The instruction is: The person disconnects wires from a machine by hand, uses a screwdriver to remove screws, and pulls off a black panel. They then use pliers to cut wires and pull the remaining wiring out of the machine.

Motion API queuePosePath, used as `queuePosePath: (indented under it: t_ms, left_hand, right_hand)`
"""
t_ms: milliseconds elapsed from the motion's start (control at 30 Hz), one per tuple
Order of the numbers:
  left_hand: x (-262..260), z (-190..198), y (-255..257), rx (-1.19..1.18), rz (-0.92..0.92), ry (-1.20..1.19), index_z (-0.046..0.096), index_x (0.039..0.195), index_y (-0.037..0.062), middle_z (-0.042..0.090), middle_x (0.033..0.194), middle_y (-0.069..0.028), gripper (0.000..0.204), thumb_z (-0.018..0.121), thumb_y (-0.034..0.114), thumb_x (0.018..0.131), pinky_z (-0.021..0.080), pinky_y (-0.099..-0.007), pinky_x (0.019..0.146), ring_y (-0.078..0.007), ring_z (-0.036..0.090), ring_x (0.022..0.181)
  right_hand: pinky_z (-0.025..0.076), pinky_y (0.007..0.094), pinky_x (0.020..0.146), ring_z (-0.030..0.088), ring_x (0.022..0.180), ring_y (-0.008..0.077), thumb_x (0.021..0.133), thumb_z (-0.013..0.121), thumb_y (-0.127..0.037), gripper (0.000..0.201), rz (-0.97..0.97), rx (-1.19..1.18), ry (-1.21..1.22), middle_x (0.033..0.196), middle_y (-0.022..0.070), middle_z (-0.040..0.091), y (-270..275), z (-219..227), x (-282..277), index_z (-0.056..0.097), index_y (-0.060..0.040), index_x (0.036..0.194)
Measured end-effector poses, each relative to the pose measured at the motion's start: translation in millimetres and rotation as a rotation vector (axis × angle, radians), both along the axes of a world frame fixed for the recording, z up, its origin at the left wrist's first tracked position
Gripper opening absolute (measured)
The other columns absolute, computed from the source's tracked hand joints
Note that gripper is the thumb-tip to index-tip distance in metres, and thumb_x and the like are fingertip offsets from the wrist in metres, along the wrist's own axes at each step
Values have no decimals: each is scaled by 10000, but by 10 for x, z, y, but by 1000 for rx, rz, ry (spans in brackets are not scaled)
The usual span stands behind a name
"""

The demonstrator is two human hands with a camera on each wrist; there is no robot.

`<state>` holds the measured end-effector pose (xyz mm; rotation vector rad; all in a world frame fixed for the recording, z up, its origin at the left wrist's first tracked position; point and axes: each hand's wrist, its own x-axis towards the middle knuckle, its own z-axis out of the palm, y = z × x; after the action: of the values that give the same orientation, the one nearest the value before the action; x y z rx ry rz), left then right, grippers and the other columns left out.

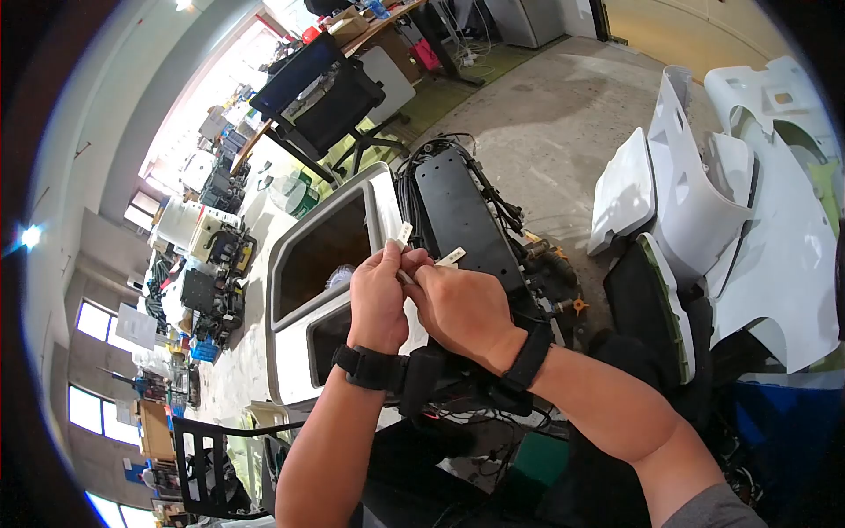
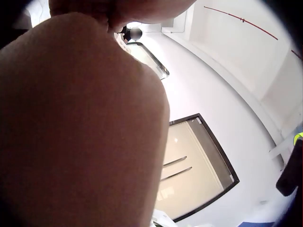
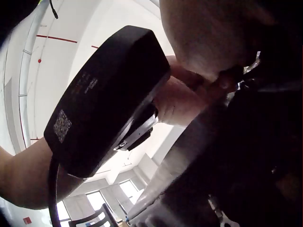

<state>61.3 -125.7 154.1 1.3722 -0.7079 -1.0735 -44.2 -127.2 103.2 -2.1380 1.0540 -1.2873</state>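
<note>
Two small white strips with dark marks show at the fingertips in the head view, one upright by the left hand and one slanting out beside the right hand. The left thumb and fingers pinch the first strip. Curled fingers of the right hand grip the other, and the two hands touch. Below them lies a white and grey housing with open bays. In the left wrist view the left hand fills much of the picture; the right wrist view shows the right hand in shadow.
A black plate with cables and brass fittings adjoins the housing on the right. White shell panels stand on the floor at the right. An office chair is behind; a black frame stands at lower left.
</note>
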Motion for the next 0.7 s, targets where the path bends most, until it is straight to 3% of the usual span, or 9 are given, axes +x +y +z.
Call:
queuePosePath:
  t_ms: [200,400,600,700]
  left_hand:
    - [36,-45,-81,1,-8,-31,525,788,18,551,680,-55,238,449,175,950,466,-284,542,-182,573,627]
    - [-23,33,-99,67,40,-56,507,766,35,503,646,-28,245,435,173,956,469,-295,581,-179,547,610]
    - [73,33,-63,84,-42,-37,505,791,37,512,686,-32,248,418,188,966,470,-305,653,-179,549,660]
    - [88,10,-11,6,-144,85,504,805,40,517,710,-32,244,414,197,969,465,-302,677,-176,550,692]
  right_hand:
    - [479,382,494,615,581,290,878,497,-197,215,-5,-56,22,674,124,611,2,-25,12,544,-51,728]
    - [500,362,506,634,584,268,870,469,-151,174,-9,-91,75,657,119,617,-18,-31,24,546,-49,752]
    - [491,376,525,619,608,294,863,502,-158,167,31,-68,22,665,134,603,-45,-91,19,533,-35,753]
    - [477,396,544,604,634,317,861,534,-177,188,49,-14,9,675,144,590,-26,-85,-8,529,-26,750]
